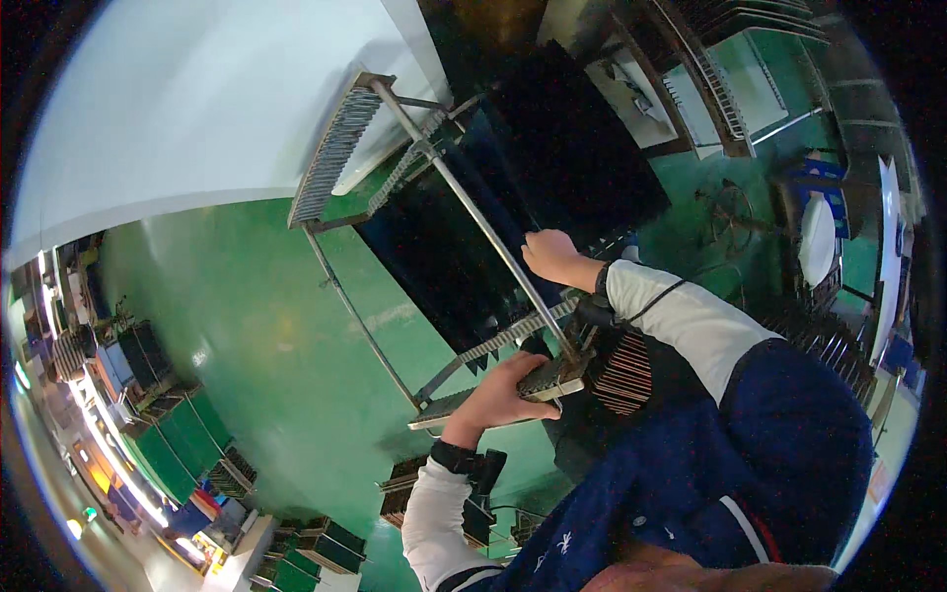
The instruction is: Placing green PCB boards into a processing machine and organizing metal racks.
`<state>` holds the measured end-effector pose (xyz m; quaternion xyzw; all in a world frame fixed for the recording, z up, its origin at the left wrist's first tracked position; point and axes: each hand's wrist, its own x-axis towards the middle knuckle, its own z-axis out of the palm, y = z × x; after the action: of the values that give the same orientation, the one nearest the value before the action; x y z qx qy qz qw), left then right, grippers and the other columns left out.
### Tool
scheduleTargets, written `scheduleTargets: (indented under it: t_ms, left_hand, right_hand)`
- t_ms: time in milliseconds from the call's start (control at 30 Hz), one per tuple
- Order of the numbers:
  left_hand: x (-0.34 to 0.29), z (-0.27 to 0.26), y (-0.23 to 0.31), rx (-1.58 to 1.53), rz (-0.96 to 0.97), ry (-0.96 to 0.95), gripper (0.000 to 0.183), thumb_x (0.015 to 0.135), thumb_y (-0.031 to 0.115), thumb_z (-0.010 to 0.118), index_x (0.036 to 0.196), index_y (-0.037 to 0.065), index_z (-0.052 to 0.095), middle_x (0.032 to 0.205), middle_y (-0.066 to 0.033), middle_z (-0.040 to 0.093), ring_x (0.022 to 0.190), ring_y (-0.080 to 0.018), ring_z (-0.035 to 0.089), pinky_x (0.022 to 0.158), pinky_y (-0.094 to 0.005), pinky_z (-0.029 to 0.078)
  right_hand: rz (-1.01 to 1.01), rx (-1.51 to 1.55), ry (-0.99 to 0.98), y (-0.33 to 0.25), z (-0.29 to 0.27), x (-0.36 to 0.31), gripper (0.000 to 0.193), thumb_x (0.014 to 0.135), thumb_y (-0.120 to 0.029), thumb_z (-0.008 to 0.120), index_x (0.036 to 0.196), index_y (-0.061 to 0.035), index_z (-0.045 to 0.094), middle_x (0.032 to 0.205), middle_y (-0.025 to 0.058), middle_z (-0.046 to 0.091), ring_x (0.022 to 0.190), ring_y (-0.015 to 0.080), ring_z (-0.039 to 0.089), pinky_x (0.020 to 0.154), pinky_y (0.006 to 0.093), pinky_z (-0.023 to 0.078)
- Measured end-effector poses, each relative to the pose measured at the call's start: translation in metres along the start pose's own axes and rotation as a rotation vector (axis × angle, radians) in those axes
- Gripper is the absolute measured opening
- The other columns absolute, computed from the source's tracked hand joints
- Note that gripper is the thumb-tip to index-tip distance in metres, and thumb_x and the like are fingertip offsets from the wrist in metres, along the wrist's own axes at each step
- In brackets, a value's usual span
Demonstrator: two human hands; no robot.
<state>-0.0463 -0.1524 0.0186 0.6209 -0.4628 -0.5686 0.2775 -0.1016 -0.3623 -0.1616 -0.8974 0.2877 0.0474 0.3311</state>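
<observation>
Glossy green floor (pixel 266 345), with bright reflections toward nine o'clock, carries a cluster of small dark racks (pixel 330 545) around seven o'clock.

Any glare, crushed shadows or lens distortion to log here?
Head view: glare from the long white strip lights at lower left; head view: the large flat black sheets lose nearly all surface detail; head view: soft sheen on the glossy green floor; head view: fisheye bending toward the dark rim, while the person's bare left hand reads clearly.
</observation>
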Motion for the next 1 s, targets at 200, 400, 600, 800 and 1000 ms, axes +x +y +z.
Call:
scheduleTargets:
  t_ms: [200,400,600,800,1000]
  left_hand:
    - [0.002,-0.001,-0.001,-0.003,-0.031,-0.055,0.080,0.055,0.040,0.084,0.115,-0.003,0.053,0.104,-0.0173,0.056,0.099,-0.0323,0.055,0.085,-0.0364,0.043]
    - [0.003,0.002,-0.008,0.049,0.012,-0.058,0.081,0.054,0.040,0.084,0.116,-0.003,0.052,0.105,-0.0175,0.056,0.098,-0.0327,0.055,0.086,-0.0376,0.043]
    - [0.004,-0.002,0.000,0.016,-0.059,-0.066,0.079,0.055,0.038,0.083,0.116,-0.003,0.053,0.107,-0.0178,0.056,0.099,-0.0331,0.055,0.086,-0.0373,0.044]
    - [0.008,0.013,-0.009,0.046,-0.121,-0.021,0.075,0.057,0.040,0.080,0.113,-0.003,0.055,0.103,-0.0186,0.057,0.098,-0.0337,0.056,0.084,-0.0378,0.044]
    - [0.024,0.034,-0.030,0.219,-0.141,-0.015,0.079,0.059,0.055,0.071,0.111,-0.002,0.057,0.104,-0.0225,0.057,0.102,-0.0366,0.054,0.086,-0.0412,0.044]
  right_hand:
    - [-0.043,-0.067,-0.212,0.002,0.003,0.010,0.028,0.083,-0.026,0.053,0.093,-0.0019,0.062,0.089,0.0171,0.063,0.080,0.0363,0.061,0.066,0.0484,0.049]
    - [-0.133,0.237,-0.186,0.011,-0.011,0.009,0.047,0.086,-0.037,0.055,0.119,-0.0041,0.052,0.102,0.0197,0.062,0.093,0.0377,0.059,0.079,0.0459,0.048]
    - [0.187,0.833,-0.500,-0.010,-0.074,-0.007,0.050,0.087,-0.044,0.053,0.118,-0.0031,0.053,0.107,0.0146,0.063,0.086,0.0253,0.063,0.072,0.0374,0.052]
    - [0.188,1.277,-0.522,-0.042,-0.140,-0.015,0.055,0.089,-0.051,0.048,0.110,-0.0008,0.055,0.099,0.0148,0.063,0.086,0.0227,0.062,0.078,0.0335,0.050]
    - [0.307,1.204,-0.454,-0.035,-0.129,-0.020,0.042,0.091,-0.042,0.050,0.103,-0.0021,0.055,0.093,0.0110,0.062,0.086,0.0211,0.062,0.078,0.0337,0.050]
